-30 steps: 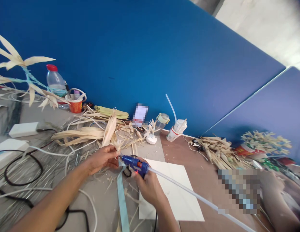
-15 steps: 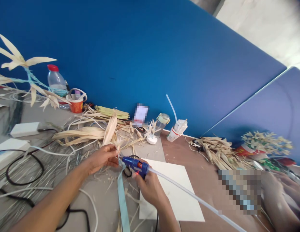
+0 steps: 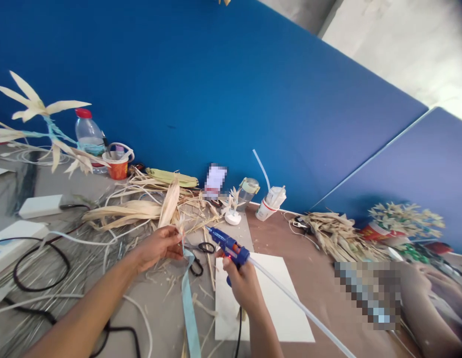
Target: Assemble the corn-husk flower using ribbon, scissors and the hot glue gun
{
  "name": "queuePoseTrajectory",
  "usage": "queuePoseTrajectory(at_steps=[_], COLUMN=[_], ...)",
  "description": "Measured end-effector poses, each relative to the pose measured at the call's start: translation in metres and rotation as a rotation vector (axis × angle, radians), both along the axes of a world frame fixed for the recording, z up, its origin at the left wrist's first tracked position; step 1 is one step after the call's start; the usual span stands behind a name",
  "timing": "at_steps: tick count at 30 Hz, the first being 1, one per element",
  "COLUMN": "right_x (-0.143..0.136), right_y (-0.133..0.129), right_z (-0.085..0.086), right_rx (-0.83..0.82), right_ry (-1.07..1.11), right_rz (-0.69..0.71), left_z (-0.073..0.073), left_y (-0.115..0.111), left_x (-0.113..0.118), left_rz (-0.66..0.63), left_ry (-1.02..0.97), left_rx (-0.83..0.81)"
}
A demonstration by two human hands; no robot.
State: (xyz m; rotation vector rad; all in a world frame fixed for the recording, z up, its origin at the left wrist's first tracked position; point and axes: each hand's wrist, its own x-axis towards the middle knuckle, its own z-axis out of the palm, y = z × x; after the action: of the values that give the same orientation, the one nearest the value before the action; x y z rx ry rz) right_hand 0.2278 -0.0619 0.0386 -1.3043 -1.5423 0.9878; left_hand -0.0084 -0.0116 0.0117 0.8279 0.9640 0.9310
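My left hand [image 3: 162,247] pinches the base of a dried corn-husk piece, and a light blue ribbon [image 3: 188,303] hangs down from its fingertips. In my right hand [image 3: 240,281] is a blue glue gun [image 3: 229,245], its nozzle pointing up and left, a short way from the left fingertips. A long clear glue stick [image 3: 290,296] sticks out of the gun's back end. Black-handled scissors [image 3: 205,247] lie between the hands. A white sheet [image 3: 283,308] lies under the right forearm.
Dried husks [image 3: 122,211], a phone [image 3: 215,180], a glass jar [image 3: 248,189] and a paper cup [image 3: 266,209] stand or lie along the blue partition [image 3: 201,84]. White power strips [image 3: 15,241] and cables are at left. Another person's hands [image 3: 424,293] are at right.
My right hand has drawn the glue gun back to the right, away from the left fingertips, uncovering more of the scissors. The left hand keeps its pinch. The view has shifted slightly.
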Motion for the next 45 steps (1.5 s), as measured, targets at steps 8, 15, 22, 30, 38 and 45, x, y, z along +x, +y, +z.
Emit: queuePoseTrajectory(at_steps=[8, 15, 22, 30, 38, 45], right_x=[0.047, 0.082, 0.087, 0.093, -0.005, -0.072], right_y=[-0.013, -0.022, -0.016, -0.017, 0.0, -0.001], right_z=[0.009, -0.016, -0.021, -0.002, 0.009, -0.008], right_rx=[-0.504, -0.772, -0.77, -0.631, -0.019, 0.382], right_ry=[0.713, 0.587, 0.0, -0.642, -0.265, -0.287], right_rz=[-0.069, -0.092, -0.102, -0.051, 0.024, -0.023], left_z=[0.005, 0.011, 0.007, 0.002, -0.002, -0.001], left_y=[-0.002, -0.005, -0.005, -0.004, -0.004, -0.003], left_x=[0.004, 0.007, 0.004, 0.005, 0.006, 0.007], left_rz=[0.013, -0.062, -0.088, -0.101, -0.147, -0.099], left_ry=[-0.031, -0.035, -0.056, -0.095, -0.026, -0.024], left_rx=[0.035, 0.144, 0.14, 0.135, 0.15, 0.141])
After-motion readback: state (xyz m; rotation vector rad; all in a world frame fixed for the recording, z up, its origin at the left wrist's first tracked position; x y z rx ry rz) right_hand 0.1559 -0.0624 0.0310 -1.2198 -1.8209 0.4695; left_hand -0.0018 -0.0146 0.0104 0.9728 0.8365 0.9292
